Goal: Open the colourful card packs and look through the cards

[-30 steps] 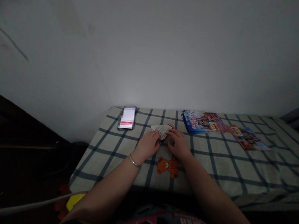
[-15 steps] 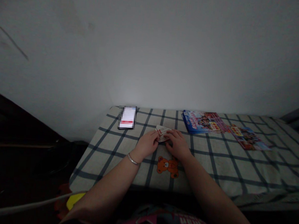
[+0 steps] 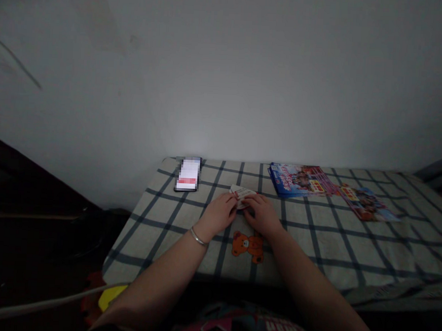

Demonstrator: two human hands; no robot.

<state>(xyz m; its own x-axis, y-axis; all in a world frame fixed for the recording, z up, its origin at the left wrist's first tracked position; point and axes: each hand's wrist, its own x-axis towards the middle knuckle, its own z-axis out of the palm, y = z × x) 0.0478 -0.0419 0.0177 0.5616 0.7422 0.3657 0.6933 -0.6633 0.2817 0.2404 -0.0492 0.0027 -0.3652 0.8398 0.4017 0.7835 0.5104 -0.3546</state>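
Folded paper: a small white slip with red print, the folded paper (image 3: pixel 242 193), is being kept low on the checked cloth (image 3: pixel 314 229), between the middle of the surface and its far edge.
Left hand: the left hand (image 3: pixel 218 214) is being closed on the paper's left edge, fingertips pinched narrow; a metal bangle (image 3: pixel 198 237) is being worn at the wrist.
Right hand: the right hand (image 3: pixel 262 213) is being laid over the paper's right part with fingers curled down on it. In this dim light the thumb seems to be tucked under, though that is not plainly shown.
Work so far: the slip is judged to be already folded down to a small shape and is now being pressed flat. How many folds are made, and whether more are left, is not being shown.
Change from earlier: a second ago the paper was being held raised, with a pointed flap standing clear of the fingers. Now it is being held lower and flatter, and less of it is being shown. The hands are being kept in almost the same spot.
Phone: a lit phone (image 3: pixel 188 174) is lying near the far left corner, apart from the hands.
Printed matter: a blue booklet (image 3: pixel 298 179) is lying at the far edge, right of the middle, with a coloured leaflet (image 3: pixel 367 203) just beside it.
Cloth print: an orange bear (image 3: pixel 249 246) is printed below the hands, toward the near edge.
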